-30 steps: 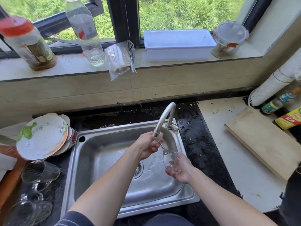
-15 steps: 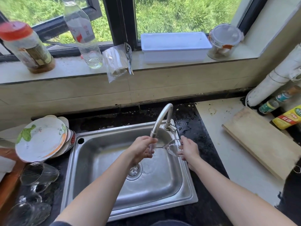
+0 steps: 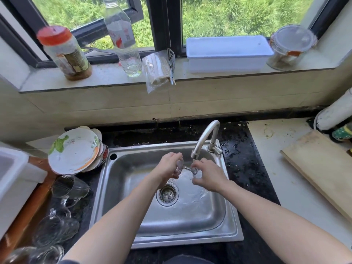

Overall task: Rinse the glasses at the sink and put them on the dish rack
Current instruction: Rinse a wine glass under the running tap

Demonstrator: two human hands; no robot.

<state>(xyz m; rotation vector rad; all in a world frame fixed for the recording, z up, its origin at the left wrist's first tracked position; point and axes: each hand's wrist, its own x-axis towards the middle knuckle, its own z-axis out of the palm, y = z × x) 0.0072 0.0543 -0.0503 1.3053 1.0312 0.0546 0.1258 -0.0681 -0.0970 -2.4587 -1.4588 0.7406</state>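
Observation:
A clear stemmed glass (image 3: 187, 168) lies sideways over the steel sink (image 3: 190, 233), right under the tap's spout (image 3: 204, 138). My left hand (image 3: 168, 167) grips one end of it. At the other end my right hand (image 3: 208, 175) pinches it with the fingertips. Which end is the bowl is hard to tell through the glare. Water ripples across the sink floor around the drain (image 3: 167, 194). Several more clear glasses (image 3: 69, 186) lie on the dark counter left of the sink.
A stack of plates (image 3: 74, 149) leans at the sink's back left corner, with a white tub (image 3: 13, 180) further left. On the right counter lies a wooden board (image 3: 322, 168). Jars, a bottle and a white box (image 3: 226, 53) line the windowsill.
The glass went from hanging bowl-down in front of the tap to lying sideways under the spout. Both hands shifted with it, and the left hand moved away from the spout.

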